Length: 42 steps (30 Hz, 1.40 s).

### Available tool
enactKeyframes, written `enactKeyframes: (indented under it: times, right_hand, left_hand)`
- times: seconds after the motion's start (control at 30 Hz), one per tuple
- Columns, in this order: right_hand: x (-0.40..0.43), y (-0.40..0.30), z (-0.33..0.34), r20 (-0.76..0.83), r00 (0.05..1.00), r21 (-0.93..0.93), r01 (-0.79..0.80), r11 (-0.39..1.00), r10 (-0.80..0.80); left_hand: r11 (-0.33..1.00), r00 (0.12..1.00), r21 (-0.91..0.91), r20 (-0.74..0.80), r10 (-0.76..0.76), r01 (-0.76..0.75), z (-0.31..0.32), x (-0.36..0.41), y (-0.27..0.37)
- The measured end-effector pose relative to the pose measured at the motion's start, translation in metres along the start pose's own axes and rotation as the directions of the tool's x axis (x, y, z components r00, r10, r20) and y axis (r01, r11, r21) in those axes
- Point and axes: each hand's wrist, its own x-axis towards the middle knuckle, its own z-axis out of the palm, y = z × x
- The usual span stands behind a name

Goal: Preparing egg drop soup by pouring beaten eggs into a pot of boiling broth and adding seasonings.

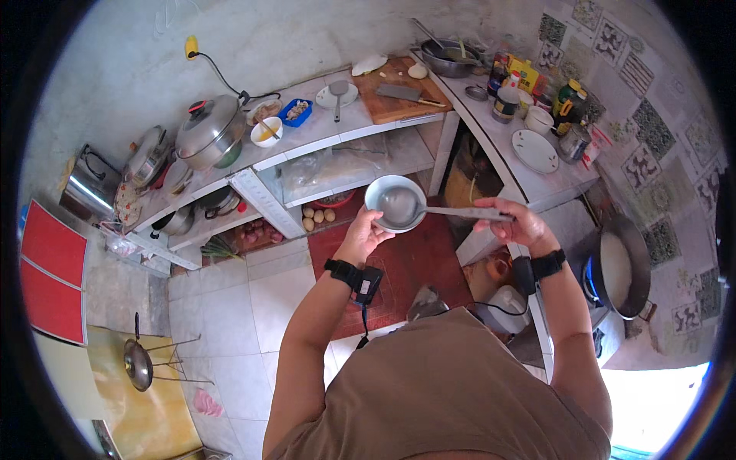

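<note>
My left hand (366, 234) grips a white bowl (374, 187) by its near left side, out in front of my body. A metal ladle (397, 206) has its round head inside the bowl's rim. Its long handle (466, 213) runs right to my right hand (513, 223), whose fingers hold the end. What the bowl contains is hard to make out beneath the ladle. To the right of my right arm, a wok (641, 270) with pale, whitish contents (614, 270) sits over a blue flame (590, 279).
On the back counter lie a wooden cutting board (379, 109) with a cleaver (398, 92), a plate with a spatula (338, 92), a bowl of yellow liquid (266, 133) and a lidded steamer pot (210, 129). Bottles (506, 103) and an oval plate (535, 150) stand on the right counter.
</note>
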Motion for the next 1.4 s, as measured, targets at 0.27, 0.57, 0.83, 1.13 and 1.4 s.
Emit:
enactKeyframes:
  times: [0.27, 0.57, 0.83, 1.13, 1.4]
  right_hand:
    - [0.171, -0.040, -0.075, -0.159, 0.971, -0.003, 0.182, 0.983, -0.181]
    - [0.364, -0.107, -0.168, -0.328, 0.925, 0.007, 0.205, 0.979, -0.191]
    - [0.468, -0.140, -0.218, -0.313, 0.933, 0.056, 0.203, 0.978, -0.176]
    - [0.480, -0.126, -0.207, -0.382, 0.918, 0.111, 0.157, 0.981, -0.104]
    - [0.448, -0.097, -0.103, -0.388, 0.851, -0.348, 0.219, 0.911, -0.353]
  left_hand:
    - [0.992, 0.996, -0.088, 0.041, -0.083, 0.086, -0.020, 0.141, 0.051]
    - [0.994, 0.951, -0.100, -0.309, 0.013, -0.046, 0.028, 0.319, 0.112]
    - [0.977, 0.931, -0.166, -0.358, 0.063, -0.131, 0.036, 0.427, 0.130]
    - [0.996, 0.949, -0.059, -0.311, 0.040, -0.061, 0.025, 0.412, 0.143]
    - [0.994, 0.976, -0.109, -0.215, -0.038, 0.015, -0.167, 0.239, 0.167]
